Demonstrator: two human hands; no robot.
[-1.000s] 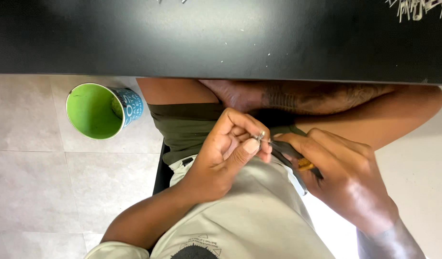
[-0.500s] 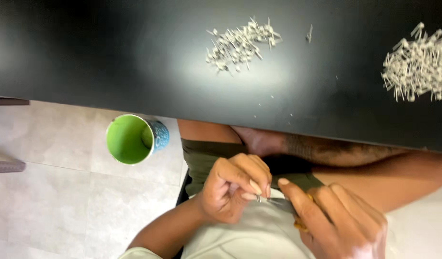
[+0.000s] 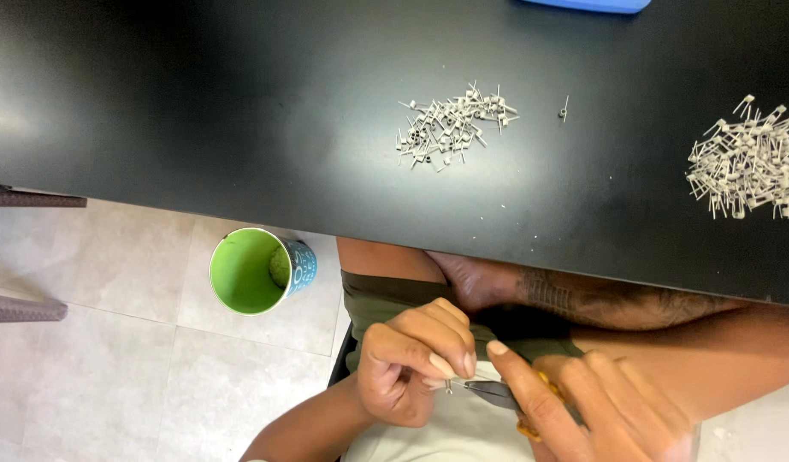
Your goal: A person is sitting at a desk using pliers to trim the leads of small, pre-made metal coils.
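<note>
Left hand (image 3: 409,370) pinches small metal pin (image 3: 448,387), seemingly; right hand (image 3: 595,406) grips pliers (image 3: 495,393) below worktop (image 3: 240,128). Keep pin steady, squeeze gently.

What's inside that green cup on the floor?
The green cup shows a bare green inner wall and one small rounded greenish lump against its right side. Its bottom lies in shade, so anything deeper is hidden.

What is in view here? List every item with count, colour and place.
table: one, black, upper frame
small metal parts: one grey pile, table centre
second pile: one, grey, table right edge
loose part: one, grey, beside centre pile
blue object: one, top edge, cut off
cup: one, green inside, on tiled floor
pliers: one, grey jaws, yellow handle, over lap
left hand: pinching tiny part at pliers' tip
right hand: holding pliers
</note>
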